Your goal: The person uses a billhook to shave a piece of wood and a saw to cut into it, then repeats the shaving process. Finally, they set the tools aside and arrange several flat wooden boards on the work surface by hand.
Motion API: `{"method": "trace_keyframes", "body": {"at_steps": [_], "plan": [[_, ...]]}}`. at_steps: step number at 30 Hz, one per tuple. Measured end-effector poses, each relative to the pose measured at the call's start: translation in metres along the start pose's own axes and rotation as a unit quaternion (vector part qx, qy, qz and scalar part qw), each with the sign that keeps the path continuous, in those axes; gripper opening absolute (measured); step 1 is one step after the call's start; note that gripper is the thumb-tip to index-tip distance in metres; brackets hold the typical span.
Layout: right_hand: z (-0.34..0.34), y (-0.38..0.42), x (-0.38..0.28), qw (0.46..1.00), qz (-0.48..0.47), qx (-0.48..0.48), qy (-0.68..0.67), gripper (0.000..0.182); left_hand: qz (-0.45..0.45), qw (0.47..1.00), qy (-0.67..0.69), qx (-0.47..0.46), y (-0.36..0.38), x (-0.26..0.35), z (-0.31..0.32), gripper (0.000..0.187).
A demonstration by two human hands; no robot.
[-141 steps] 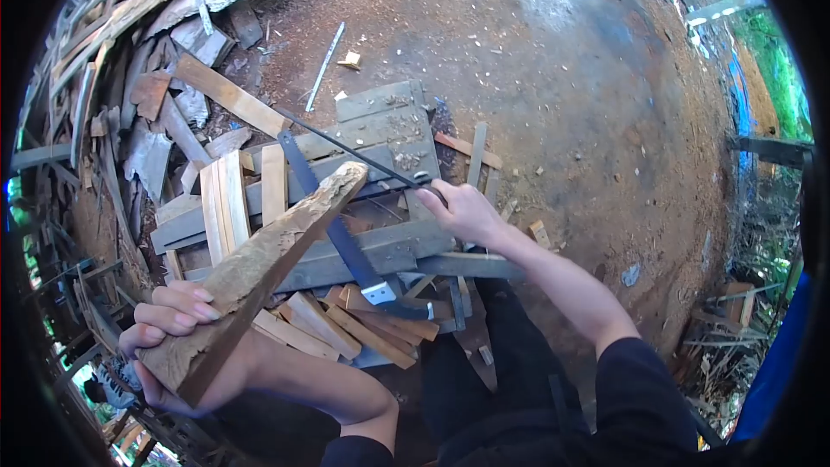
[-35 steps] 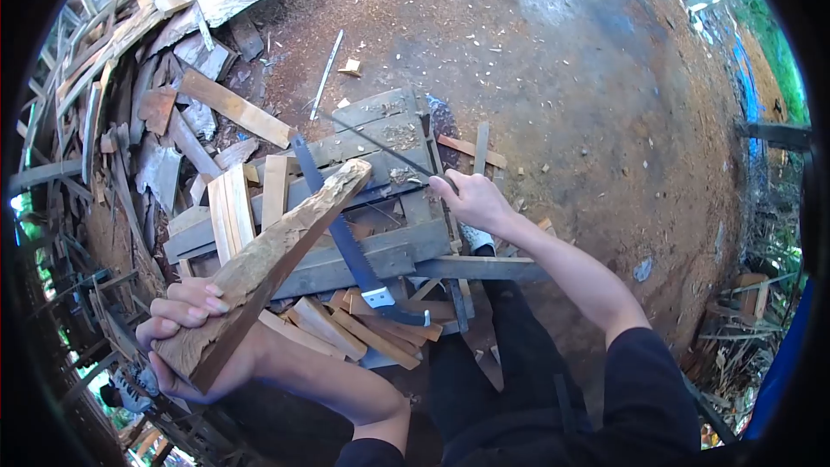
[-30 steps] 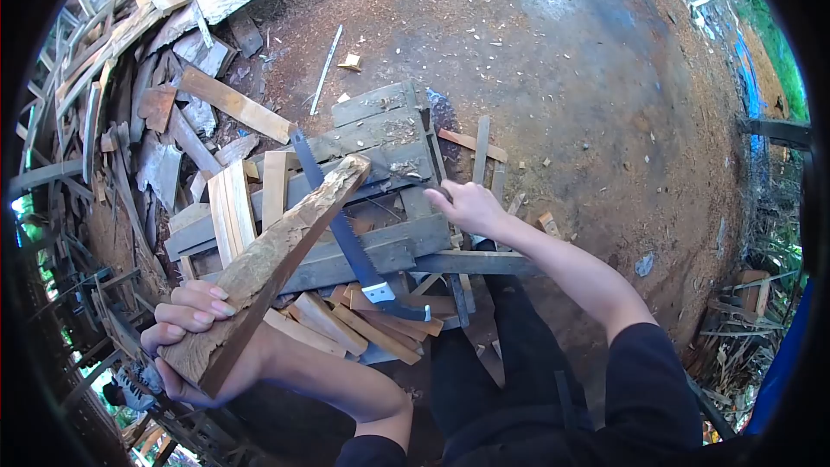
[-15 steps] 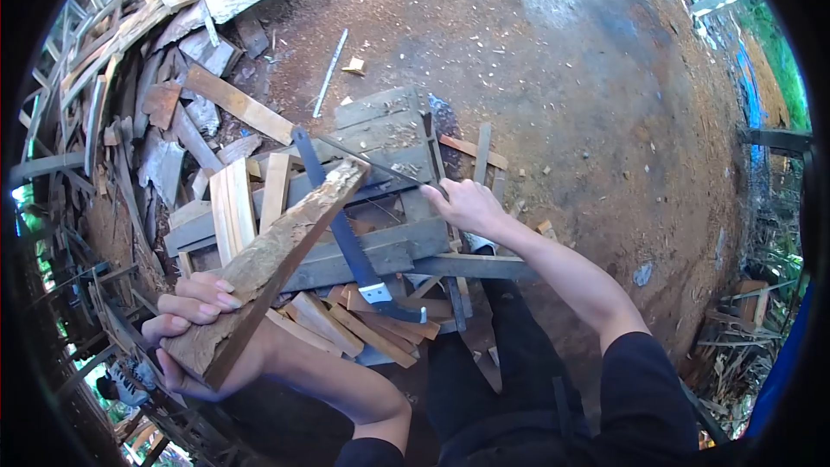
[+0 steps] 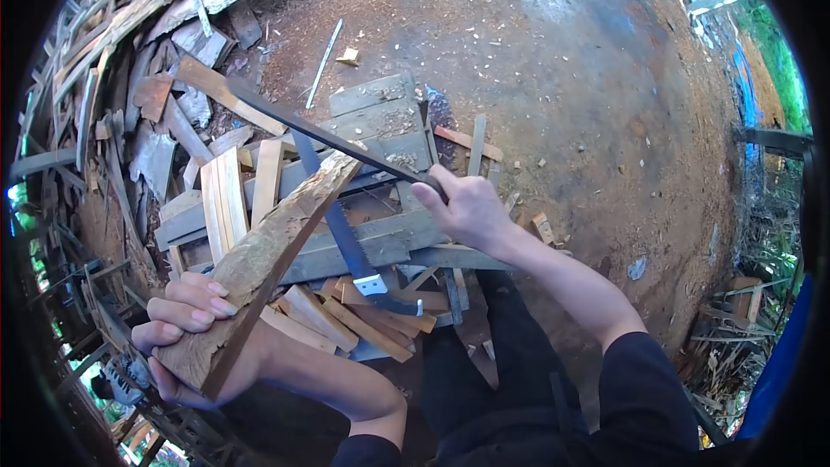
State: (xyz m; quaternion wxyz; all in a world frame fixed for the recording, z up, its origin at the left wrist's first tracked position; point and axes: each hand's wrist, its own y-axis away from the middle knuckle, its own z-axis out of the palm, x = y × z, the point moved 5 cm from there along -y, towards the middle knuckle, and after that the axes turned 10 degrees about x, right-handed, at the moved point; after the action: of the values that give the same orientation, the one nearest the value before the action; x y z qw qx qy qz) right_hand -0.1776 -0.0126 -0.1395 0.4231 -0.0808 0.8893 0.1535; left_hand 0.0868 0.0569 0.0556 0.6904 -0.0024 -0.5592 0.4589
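Wooden block (image 5: 259, 268) sits in the left hand's (image 5: 186, 307) closed grip, rough end over the bench (image 5: 372, 100). The right hand (image 5: 474, 209), wrapped round a long dark blade's (image 5: 303, 128) near end, has just swung it higher, across that end; contact unclear. A saw (image 5: 347, 240) lies below, near offcuts (image 5: 320, 318); chips litter the ground (image 5: 562, 78).

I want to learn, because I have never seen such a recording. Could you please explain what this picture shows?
There is no machine: these are a person's bare hands, seen by one camera on the head, looking forward and down.

The left hand holds a rough piece of wood. The right hand holds a tool with a long dark blade. I cannot tell if blade and wood touch.

A saw lies across grey boards. Smaller wood pieces lie close by.
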Motion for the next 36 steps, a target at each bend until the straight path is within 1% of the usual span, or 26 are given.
{"method": "trace_keyframes", "body": {"at_steps": [1,2,3,4,5,7,9,10,11,13,15,16,17,19,21,22,23,25,29,30,31,32,33,34,35,36], "plan": [[-0.004,0.004,-0.008,0.998,-0.035,0.025,-0.034,0.053,-0.003,1.000,-0.003,-0.003,0.001,0.001,0.000,0.036],[0.005,0.006,0.000,0.999,-0.023,0.009,-0.035,0.062,-0.002,1.000,0.000,-0.008,0.003,0.001,0.002,0.036],[0.024,0.007,0.024,0.999,-0.020,0.012,-0.032,0.062,-0.003,1.000,0.005,-0.012,0.005,0.002,0.005,0.036],[0.051,0.005,0.064,0.998,0.032,-0.007,0.045,0.062,-0.001,1.000,0.014,-0.007,0.006,0.001,0.006,0.036],[0.062,0.000,0.086,0.989,0.080,-0.021,0.119,0.063,0.004,1.000,0.021,-0.008,0.006,0.000,0.011,0.036],[0.042,-0.016,0.055,0.989,0.059,-0.023,0.132,0.064,-0.005,1.000,0.016,-0.011,0.003,-0.005,0.016,0.037],[0.019,-0.012,0.024,0.996,0.067,-0.002,0.055,0.063,-0.026,0.999,0.025,-0.022,0.001,-0.004,0.015,0.037],[0.008,-0.009,0.008,0.998,0.023,0.051,-0.009,0.058,-0.019,0.999,0.031,-0.023,0.000,-0.005,0.016,0.037],[0.002,-0.009,-0.002,0.999,0.016,0.048,-0.008,0.058,-0.014,0.999,0.031,-0.024,-0.001,-0.005,0.015,0.037],[-0.012,0.002,-0.023,0.993,-0.033,0.088,-0.078,0.055,-0.023,0.999,0.031,-0.013,-0.002,-0.008,0.014,0.037],[0.028,0.009,0.024,0.996,-0.016,0.070,-0.044,0.056,-0.020,0.999,0.030,-0.001,-0.002,-0.007,0.014,0.038],[0.052,0.008,0.066,0.997,0.028,0.046,0.057,0.057,-0.019,0.999,0.038,0.002,0.000,-0.007,0.017,0.038],[0.063,0.000,0.086,0.986,0.067,0.024,0.150,0.057,-0.021,0.999,0.034,-0.006,-0.002,-0.009,0.019,0.038],[0.038,-0.015,0.052,0.986,0.072,-0.004,0.150,0.060,-0.018,1.000,0.022,-0.011,-0.007,-0.010,0.019,0.038],[0.012,-0.008,0.008,0.996,0.069,0.021,0.050,0.060,-0.036,0.998,0.044,0.019,-0.006,-0.011,0.018,0.039],[0.001,-0.005,-0.011,0.998,0.044,0.053,0.015,0.058,-0.029,0.999,0.042,0.008,-0.006,-0.011,0.018,0.039],[-0.005,-0.005,-0.024,0.998,0.038,0.049,0.015,0.058,-0.024,0.999,0.039,0.013,-0.005,-0.010,0.015,0.039],[-0.014,0.004,-0.046,0.994,-0.017,0.066,-0.090,0.057,-0.033,0.998,0.054,-0.010,-0.002,-0.009,0.019,0.039],[0.022,0.009,-0.010,0.999,0.012,0.047,-0.022,0.057,-0.031,0.998,0.056,-0.030,0.009,-0.001,0.020,0.039],[0.038,0.010,0.012,0.998,0.053,0.036,0.012,0.057,-0.021,0.997,0.050,-0.047,0.017,0.002,0.022,0.039],[0.051,0.015,0.036,0.998,0.053,0.038,0.014,0.057,-0.013,0.997,0.047,-0.063,0.027,0.005,0.025,0.039],[0.060,0.022,0.066,0.994,0.091,0.043,0.050,0.057,-0.007,0.997,0.043,-0.066,0.038,0.010,0.027,0.039],[0.062,0.023,0.084,0.988,0.124,0.048,0.083,0.057,-0.014,0.992,0.047,-0.121,0.047,0.016,0.025,0.039],[0.055,0.021,0.085,0.989,0.116,0.046,0.082,0.057,-0.021,0.984,0.044,-0.174,0.055,0.020,0.024,0.039],[0.046,0.027,0.090,0.987,0.138,0.050,0.059,0.058,-0.022,0.984,0.039,-0.171,0.064,0.021,0.020,0.039],[0.037,0.039,0.092,0.984,0.167,0.053,0.036,0.058,-0.012,0.979,0.033,-0.201,0.076,0.025,0.023,0.038]]}}
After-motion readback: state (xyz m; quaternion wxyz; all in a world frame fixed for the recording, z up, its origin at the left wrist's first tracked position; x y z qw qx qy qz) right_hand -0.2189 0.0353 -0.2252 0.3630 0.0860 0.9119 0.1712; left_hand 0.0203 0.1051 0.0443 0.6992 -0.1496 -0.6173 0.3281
